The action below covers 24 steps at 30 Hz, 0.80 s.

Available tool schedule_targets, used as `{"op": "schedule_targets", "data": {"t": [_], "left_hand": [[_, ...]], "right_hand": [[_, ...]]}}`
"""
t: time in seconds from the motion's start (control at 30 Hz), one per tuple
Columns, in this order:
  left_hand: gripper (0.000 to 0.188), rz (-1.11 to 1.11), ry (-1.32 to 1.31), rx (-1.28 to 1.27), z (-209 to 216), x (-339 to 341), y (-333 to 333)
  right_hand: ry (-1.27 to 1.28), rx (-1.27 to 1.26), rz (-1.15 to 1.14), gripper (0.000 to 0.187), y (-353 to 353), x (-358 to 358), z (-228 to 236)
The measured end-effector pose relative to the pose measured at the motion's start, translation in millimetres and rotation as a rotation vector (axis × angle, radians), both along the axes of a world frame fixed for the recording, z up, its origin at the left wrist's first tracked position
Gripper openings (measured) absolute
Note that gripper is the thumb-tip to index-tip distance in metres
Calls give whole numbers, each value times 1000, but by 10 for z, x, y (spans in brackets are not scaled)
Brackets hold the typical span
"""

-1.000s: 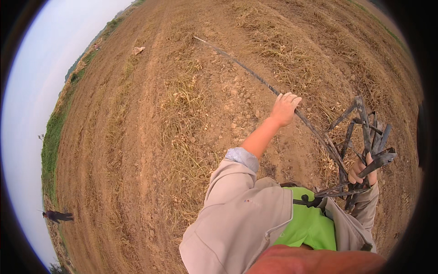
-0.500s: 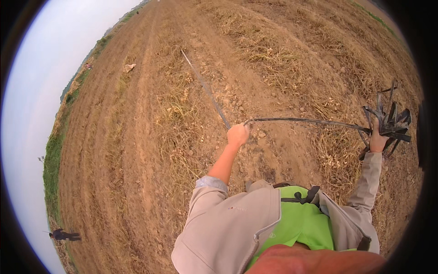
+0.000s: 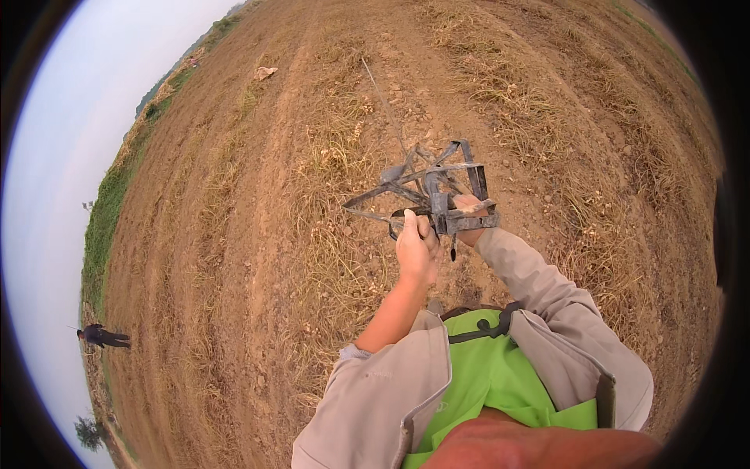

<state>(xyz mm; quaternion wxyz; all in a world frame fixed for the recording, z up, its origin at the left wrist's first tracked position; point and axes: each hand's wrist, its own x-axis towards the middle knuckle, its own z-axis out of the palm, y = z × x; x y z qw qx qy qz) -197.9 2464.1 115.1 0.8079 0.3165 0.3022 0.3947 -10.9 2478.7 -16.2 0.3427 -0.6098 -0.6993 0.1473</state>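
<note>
A loose bundle of flat black drip tape (image 3: 440, 209) hangs in folded loops in front of my body. My right hand (image 3: 470, 222) is closed around the bundle, its fingers partly covered by the loops. Close beside it on the left, my left hand (image 3: 417, 248) grips the tape with the thumb pointing up. From the bundle a thin, dusty run of tape (image 3: 383, 98) stretches away along the soil. The exact spot where this run joins the bundle is hidden among the loops.
Rows of dry, straw-coloured plants (image 3: 332, 168) with pale pods lie on brown soil on both sides. A pale crumpled object (image 3: 264, 73) lies farther off. At the far left a person in dark clothes (image 3: 105, 336) stands near the green field edge (image 3: 105, 211).
My right hand has swung in from the far right with the bundle, meeting my left hand. The stretch of tape between the hands is now gathered into loops. The view has shifted slightly.
</note>
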Motion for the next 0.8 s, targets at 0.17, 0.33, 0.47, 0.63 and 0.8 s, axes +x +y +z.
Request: {"op": "schedule_targets", "data": {"t": [0.17, 0.33, 0.47, 0.63, 0.8], "left_hand": [[43, 299, 42, -149, -14, -278, 235], [43, 243, -124, -245, -36, -629, 379], [42, 224, -282, -266, -14, -758, 378], [43, 332, -312, -160, 7, -911, 514], [52, 204, 54, -82, -262, -808, 784]], "right_hand": [[-197, 351, 271, 26, 338, -539, 577], [-453, 172, 442, 36, 667, -701, 531], [-499, 209, 420, 38, 1047, -813, 587], [-437, -386, 369, 40, 1150, -842, 542], [417, -446, -343, 32, 643, -359, 207]]}}
